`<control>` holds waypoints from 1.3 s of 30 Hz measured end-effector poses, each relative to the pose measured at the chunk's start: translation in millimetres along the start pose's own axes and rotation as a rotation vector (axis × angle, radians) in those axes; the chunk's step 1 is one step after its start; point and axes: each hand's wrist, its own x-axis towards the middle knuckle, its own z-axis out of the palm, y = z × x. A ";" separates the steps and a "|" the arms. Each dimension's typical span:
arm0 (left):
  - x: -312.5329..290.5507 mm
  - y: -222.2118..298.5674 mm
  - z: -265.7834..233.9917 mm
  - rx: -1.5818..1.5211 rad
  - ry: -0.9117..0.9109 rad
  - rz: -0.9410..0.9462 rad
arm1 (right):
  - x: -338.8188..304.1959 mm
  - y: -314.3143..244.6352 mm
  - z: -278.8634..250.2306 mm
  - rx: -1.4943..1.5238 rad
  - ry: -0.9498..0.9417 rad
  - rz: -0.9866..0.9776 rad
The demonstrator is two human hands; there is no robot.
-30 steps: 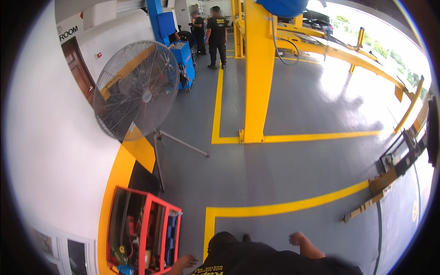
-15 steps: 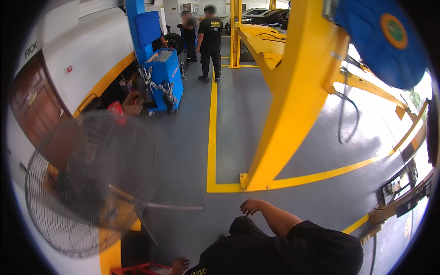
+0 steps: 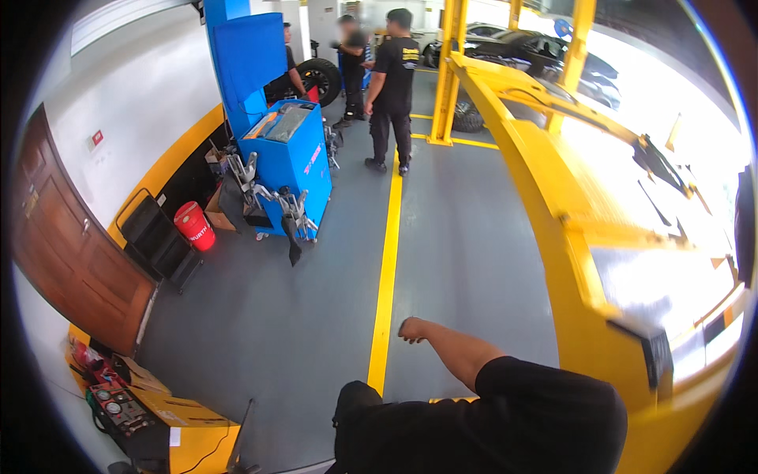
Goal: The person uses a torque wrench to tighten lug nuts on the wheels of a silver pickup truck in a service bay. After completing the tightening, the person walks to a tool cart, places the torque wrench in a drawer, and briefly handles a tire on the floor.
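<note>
My right hand (image 3: 411, 329) hangs over the grey floor beside the yellow floor line (image 3: 384, 296), touching neither. Its fingers are loosely bent and a little apart, with nothing seen in them. The forearm comes out of a black short sleeve at the lower right. One of my dark shoes (image 3: 357, 397) shows left of the line. My left hand is out of the picture. The yellow vehicle lift (image 3: 545, 229) stands to the right of my hand, apart from it.
A blue workshop machine (image 3: 296, 158) with metal clamps stands ahead left, near a red bucket (image 3: 194, 226) and black cart (image 3: 158, 237). A yellow cabinet (image 3: 197, 419) carrying gauges is at lower left. Three people (image 3: 392, 87) stand far ahead by a tyre (image 3: 320, 80).
I have moved forward past the fan and the near lift post. The blue machine and the people look closer. My left hand has left the picture; my right hand swings low.
</note>
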 end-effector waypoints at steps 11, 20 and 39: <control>177.4 454.5 82.1 0.116 0.087 0.022 | 224.1 1.5 -364.7 0.327 0.241 0.144; 223.0 1074.9 241.9 -0.007 -0.077 0.780 | 237.7 185.6 -514.3 1.008 0.285 0.653; 452.8 1591.8 453.8 0.272 -0.125 0.409 | 569.2 -153.3 -1178.8 0.983 0.615 0.085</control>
